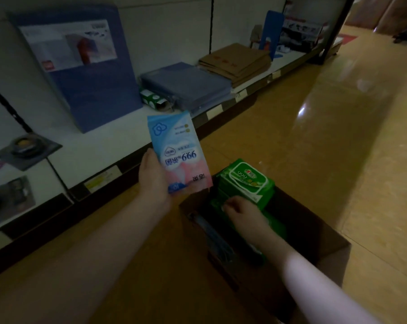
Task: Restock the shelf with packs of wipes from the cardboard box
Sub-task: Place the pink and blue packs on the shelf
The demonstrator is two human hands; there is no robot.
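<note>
**Wipes pack held up between shelf and box**

Dim shop aisle, glossy tan floor (291, 127). Low white shelf (108, 141) along the left, stocked with a blue folder (85, 73) and brown envelopes (237, 61). Open cardboard box (319, 244) on the floor, green wipes packs (247, 183) inside.

Blue-and-pink wipes pack (177, 148) gripped at its near end in the left hand (154, 176). Held above the floor just beside the shelf edge, long axis pointing away toward the shelf (print upside down). Right hand (241, 212) in the box, fingers curled on the green packs (blurred, grip unclear).

Left hand (153, 177) holds blue-pink wipes pack (177, 150) above floor, right hand (241, 210) grips green pack (247, 183) in cardboard box (314, 232), shelf (118, 139) alongside
</note>
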